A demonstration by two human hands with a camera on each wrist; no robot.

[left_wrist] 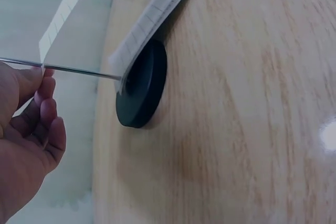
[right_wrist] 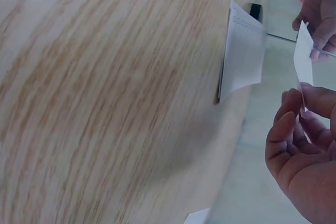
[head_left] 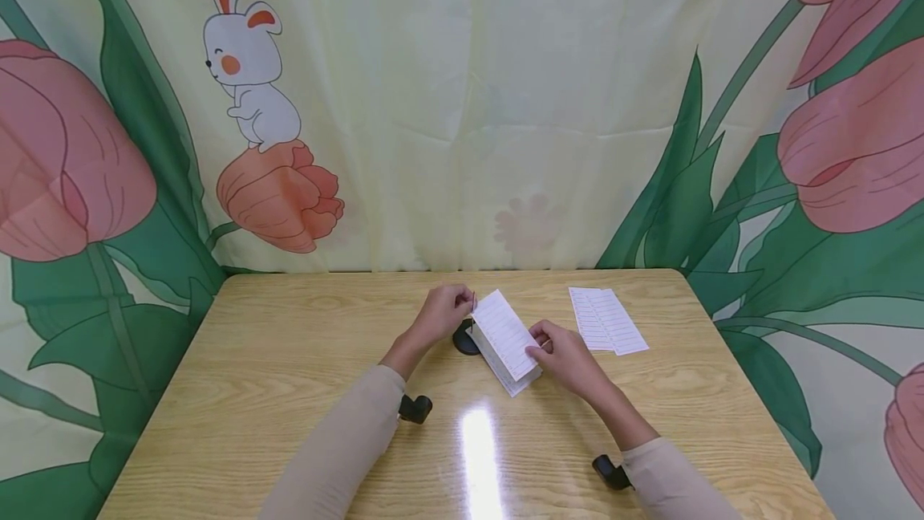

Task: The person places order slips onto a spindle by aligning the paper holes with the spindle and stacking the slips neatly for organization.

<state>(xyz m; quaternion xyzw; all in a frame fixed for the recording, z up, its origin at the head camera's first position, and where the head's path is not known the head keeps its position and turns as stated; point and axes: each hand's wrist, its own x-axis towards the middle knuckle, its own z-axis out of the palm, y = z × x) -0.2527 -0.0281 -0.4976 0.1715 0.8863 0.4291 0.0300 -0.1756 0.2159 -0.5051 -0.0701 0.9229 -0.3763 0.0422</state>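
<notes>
Just below the middle of the head view, a printed slip (head_left: 501,335) slants over the round black base (head_left: 467,338) of a paper spike, held up at both ends. The left grip (head_left: 443,314) pinches its upper corner right at the thin metal rod (left_wrist: 79,70); the right grip (head_left: 566,355) has its other end between thumb and fingers. Under it, other slips (right_wrist: 241,56) rest low by the base. Two more slips (head_left: 608,321) lie overlapping on the counter (head_left: 289,327), toward the right of the frame.

Whether the rod already passes through the held slip, I cannot tell — the left fingertips cover that spot. The likeliest trouble, I judge, is a tear near that corner, should the right grip draw away while the rod bears on the paper. A sideways tug might also tip the base, since the pull would come high above it. And the left fingertips sit so close to the rod that a slip downward could scrape or prick them.
</notes>
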